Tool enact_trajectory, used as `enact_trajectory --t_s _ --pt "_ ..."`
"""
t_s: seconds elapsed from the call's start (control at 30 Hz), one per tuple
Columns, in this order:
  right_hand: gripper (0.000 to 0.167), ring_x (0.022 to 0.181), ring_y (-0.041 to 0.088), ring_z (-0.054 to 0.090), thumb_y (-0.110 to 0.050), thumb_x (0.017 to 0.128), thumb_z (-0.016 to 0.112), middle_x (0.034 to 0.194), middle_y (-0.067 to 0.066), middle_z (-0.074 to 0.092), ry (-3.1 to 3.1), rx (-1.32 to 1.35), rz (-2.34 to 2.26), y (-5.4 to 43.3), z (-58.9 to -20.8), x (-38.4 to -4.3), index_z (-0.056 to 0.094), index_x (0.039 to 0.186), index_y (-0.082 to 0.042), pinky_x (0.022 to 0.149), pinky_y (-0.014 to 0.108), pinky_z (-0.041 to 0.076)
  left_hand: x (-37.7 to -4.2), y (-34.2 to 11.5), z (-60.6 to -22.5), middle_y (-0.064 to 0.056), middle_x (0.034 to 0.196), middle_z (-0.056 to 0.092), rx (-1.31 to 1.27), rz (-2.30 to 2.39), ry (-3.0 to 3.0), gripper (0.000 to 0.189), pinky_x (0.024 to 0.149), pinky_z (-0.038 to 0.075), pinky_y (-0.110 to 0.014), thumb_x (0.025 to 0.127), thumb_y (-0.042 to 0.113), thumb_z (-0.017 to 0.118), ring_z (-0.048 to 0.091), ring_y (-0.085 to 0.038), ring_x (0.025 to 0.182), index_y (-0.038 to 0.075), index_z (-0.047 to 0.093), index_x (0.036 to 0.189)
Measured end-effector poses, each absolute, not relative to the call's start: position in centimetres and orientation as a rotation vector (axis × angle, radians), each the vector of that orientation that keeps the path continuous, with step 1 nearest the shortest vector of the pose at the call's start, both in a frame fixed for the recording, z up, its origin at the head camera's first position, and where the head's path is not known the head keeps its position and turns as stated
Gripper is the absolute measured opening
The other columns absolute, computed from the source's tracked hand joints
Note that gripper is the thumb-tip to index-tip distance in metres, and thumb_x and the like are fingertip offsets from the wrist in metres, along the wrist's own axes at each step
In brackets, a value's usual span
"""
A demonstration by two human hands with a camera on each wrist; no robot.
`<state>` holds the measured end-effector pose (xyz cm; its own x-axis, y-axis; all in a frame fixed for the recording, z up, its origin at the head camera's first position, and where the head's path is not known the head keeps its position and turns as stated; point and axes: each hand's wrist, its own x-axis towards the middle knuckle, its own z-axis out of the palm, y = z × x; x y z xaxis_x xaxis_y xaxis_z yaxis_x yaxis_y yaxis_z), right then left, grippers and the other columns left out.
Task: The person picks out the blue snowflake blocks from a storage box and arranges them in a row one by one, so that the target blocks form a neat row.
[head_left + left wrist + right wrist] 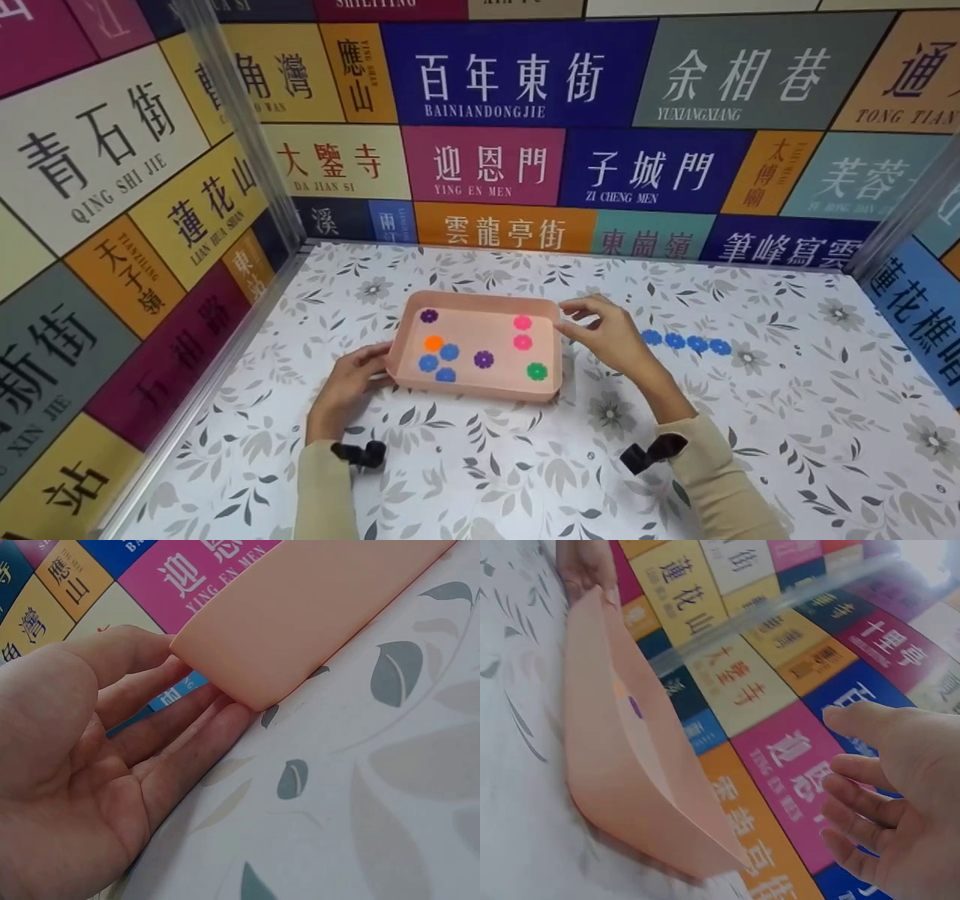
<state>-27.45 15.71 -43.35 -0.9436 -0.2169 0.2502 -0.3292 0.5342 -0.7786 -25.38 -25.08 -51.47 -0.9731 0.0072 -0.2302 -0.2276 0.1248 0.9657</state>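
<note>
On my head feed the peach tray (476, 330) sits at the centre of the frame, on the leaf-patterned tabletop (465, 465), with nine flower-shaped pieces (484, 359) inside. The left hand (349, 382) grasps its left end; the right hand (611, 334) is beside the right rim, fingers loosely bent and holding nothing, a gap showing in the right wrist view. I'd judge the step in hand to be positioning the tray; the next move seems to call for a steady left grasp to avoid spilling. Four blue pieces (675, 341) lie in a row at centre right. Behind, the wall panels (517, 71) read BAINIANDONGJIE, YING EN MEN, ZI CHENG MEN and, upper left, QING SHI JIE; I see no brand on the tray.
</note>
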Motion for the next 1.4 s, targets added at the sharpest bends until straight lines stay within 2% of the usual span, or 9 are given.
enact_trajectory --t_s 0.13,0.33,0.57,0.77,0.97,1.4 --pt "0.035 0.108 0.029 0.062 -0.026 0.089 0.076 0.117 0.011 0.067 -2.634 0.509 1.389 12.6 -44.4 -27.9 0.071 0.119 -0.008 0.089 0.044 0.057 -25.4 -25.2 -51.4 -0.006 0.140 0.062 -0.240 1.946 2.219 0.037 0.103 0.056 -0.039 0.100 0.025 0.060 0.067 -0.023 0.115 0.019 0.061 0.136" --pt "0.033 0.112 0.032 0.062 -0.021 0.089 0.077 0.120 0.010 0.069 -2.682 0.570 1.406 8.4 -45.9 -28.1 0.072 0.117 -0.006 0.088 0.045 0.057 -25.4 -25.2 -51.4 -0.004 0.140 0.062 -0.242 1.902 2.231 0.038 0.105 0.055 -0.039 0.100 0.028 0.059 0.066 -0.022 0.117 0.021 0.060 0.138" --pt "0.035 0.113 0.030 0.061 -0.021 0.086 0.079 0.118 0.010 0.067 -2.769 0.631 1.407 5.0 -46.2 -28.8 0.072 0.117 -0.007 0.096 0.044 0.055 -25.3 -25.2 -51.1 -0.009 0.140 0.062 -0.228 1.948 2.229 0.040 0.104 0.055 -0.039 0.100 0.025 0.059 0.067 -0.025 0.115 0.016 0.059 0.139" --pt "0.038 0.119 0.032 0.057 -0.018 0.087 0.077 0.121 0.013 0.063 -2.887 0.644 1.418 2.9 -46.9 -29.7 0.070 0.120 -0.001 0.105 0.045 0.050 -25.3 -25.1 -51.3 -0.008 0.140 0.062 -0.249 1.943 2.211 0.040 0.105 0.054 -0.040 0.100 0.026 0.059 0.067 -0.023 0.115 0.016 0.059 0.139" --pt "0.040 0.114 0.031 0.057 -0.015 0.087 0.077 0.119 0.017 0.059 -2.957 0.706 1.347 1.1 -47.1 -30.6 0.068 0.121 0.004 0.105 0.044 0.051 -25.4 -24.9 -51.2 -0.006 0.142 0.060 -0.252 1.950 2.197 0.039 0.107 0.052 -0.042 0.100 0.027 0.060 0.066 -0.024 0.117 0.018 0.060 0.138" --pt "0.041 0.110 0.019 0.059 -0.018 0.086 0.078 0.118 0.006 0.061 -3.111 0.631 1.288 -0.5 -47.7 -30.7 0.068 0.123 -0.004 0.108 0.039 0.051 -25.3 -24.9 -51.3 -0.006 0.140 0.062 -0.264 1.938 2.222 0.037 0.107 0.053 -0.041 0.101 0.024 0.057 0.067 -0.023 0.116 0.017 0.060 0.137"
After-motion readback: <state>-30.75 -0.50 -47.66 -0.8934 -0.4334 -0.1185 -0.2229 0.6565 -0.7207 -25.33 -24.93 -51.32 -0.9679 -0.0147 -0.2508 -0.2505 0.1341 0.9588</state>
